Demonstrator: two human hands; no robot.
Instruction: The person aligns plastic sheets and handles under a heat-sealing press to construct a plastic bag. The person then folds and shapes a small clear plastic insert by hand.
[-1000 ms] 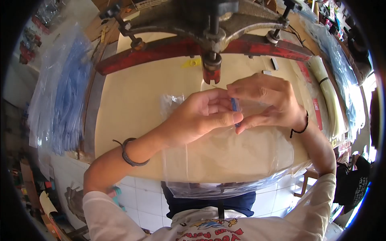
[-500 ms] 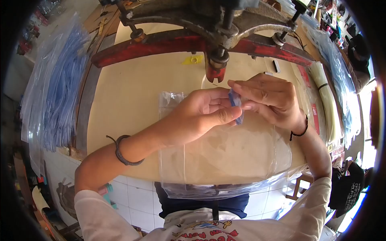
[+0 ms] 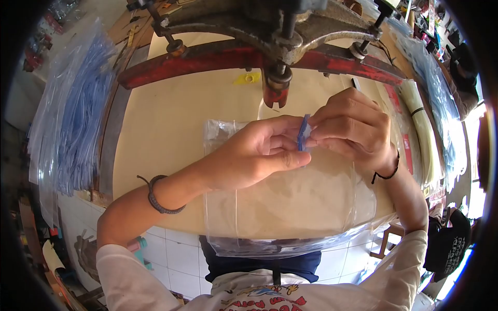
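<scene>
Between my two hands is a small bluish clear plastic piece, seemingly a stack of thin strips. My left hand holds it from the left, thumb on its lower end and fingers behind. My right hand pinches its right side between thumb and fingertips. Below both hands, a clear plastic sheet or bag lies on the tan tabletop and hangs over the front edge. The red-tipped press head of a machine stands just beyond my hands.
A red crossbar spans the table's back. Piles of clear bluish plastic lie at the left and right. Beside the right edge is a pale tied bundle. A small yellow piece lies near the crossbar.
The bluish plastic piece has turned, showing its edge more upright. My right hand has shifted slightly right and its fingers have curled in more. My left hand has barely moved.
</scene>
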